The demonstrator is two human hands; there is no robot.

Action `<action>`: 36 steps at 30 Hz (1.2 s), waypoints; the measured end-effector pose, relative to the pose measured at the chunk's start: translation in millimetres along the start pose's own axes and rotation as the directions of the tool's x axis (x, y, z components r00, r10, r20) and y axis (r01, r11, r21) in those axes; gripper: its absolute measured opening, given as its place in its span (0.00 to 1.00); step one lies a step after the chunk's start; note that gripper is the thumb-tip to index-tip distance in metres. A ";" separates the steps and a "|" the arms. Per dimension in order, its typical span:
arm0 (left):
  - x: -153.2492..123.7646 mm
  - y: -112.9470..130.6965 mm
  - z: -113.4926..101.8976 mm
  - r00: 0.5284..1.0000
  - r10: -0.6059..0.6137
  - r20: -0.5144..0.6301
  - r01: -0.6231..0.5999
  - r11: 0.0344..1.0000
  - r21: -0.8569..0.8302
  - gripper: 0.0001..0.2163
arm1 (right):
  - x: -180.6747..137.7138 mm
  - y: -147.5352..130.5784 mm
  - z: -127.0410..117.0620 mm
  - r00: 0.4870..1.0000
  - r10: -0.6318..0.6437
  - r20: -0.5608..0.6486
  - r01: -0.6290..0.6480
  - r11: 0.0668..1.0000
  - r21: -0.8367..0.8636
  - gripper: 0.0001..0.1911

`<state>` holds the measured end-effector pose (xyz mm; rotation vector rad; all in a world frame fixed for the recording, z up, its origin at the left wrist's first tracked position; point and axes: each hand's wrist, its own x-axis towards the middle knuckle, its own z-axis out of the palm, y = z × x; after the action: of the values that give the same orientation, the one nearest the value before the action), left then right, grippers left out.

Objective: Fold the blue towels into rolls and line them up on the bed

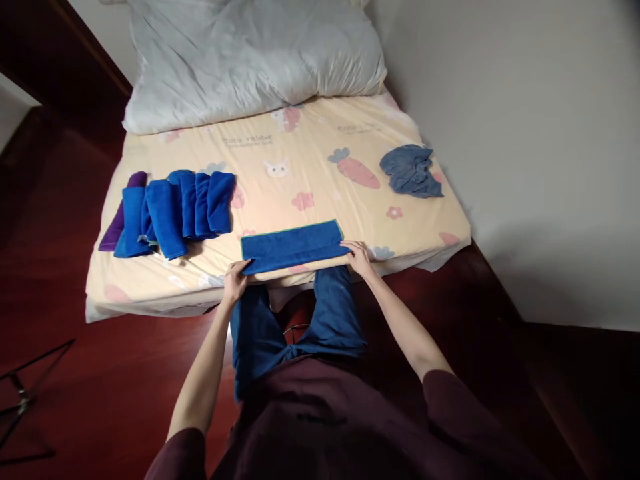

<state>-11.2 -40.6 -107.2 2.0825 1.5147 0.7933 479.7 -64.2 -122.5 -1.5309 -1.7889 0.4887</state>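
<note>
A blue towel (294, 245) with a thin green edge lies folded into a long strip at the front of the bed. My left hand (235, 280) is closed on its near left corner, fingers on top of the cloth. At the opposite end my right hand (358, 257) pinches the right edge between thumb and fingers. To the left, several rolled or folded blue towels (166, 217) rest side by side in a row. A purple towel (113, 229) sits partly behind them at the row's left end.
The bed (300, 167) has a pale yellow sheet with rabbit and carrot prints. A crumpled grey-blue cloth (411, 171) lies near its right edge. Across the back is a bulky white quilt (255, 60). A wall (525, 147) stands at right, a black metal stand (23, 400) at lower left.
</note>
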 end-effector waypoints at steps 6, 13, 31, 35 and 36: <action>6.3 4.4 5.2 0.985 -0.154 -0.079 0.147 0.985 -0.088 0.17 | 13.9 1.4 -4.0 0.993 0.110 0.036 -0.111 0.994 0.018 0.19; -0.3 0.5 3.5 0.960 -0.266 -0.088 0.261 0.963 -0.064 0.13 | 9.2 2.8 -7.2 0.987 0.162 0.007 -0.162 0.987 0.012 0.14; 7.6 7.3 2.3 0.873 -0.484 -0.062 0.464 0.863 -0.201 0.18 | 15.3 9.2 -5.1 0.979 0.202 0.032 -0.198 0.975 -0.098 0.24; 15.0 9.7 4.7 0.845 -0.531 -0.066 0.517 0.841 -0.156 0.16 | 22.5 8.8 1.6 0.973 0.232 0.001 -0.229 0.964 -0.138 0.23; 15.5 11.5 5.5 0.846 -0.526 -0.084 0.517 0.849 -0.115 0.16 | 24.7 7.9 2.8 0.969 0.246 -0.020 -0.246 0.958 -0.146 0.22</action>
<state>4.2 -29.4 -100.9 1.4611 1.9467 0.7506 482.2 -38.2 -123.1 -1.8700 -1.6720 0.4817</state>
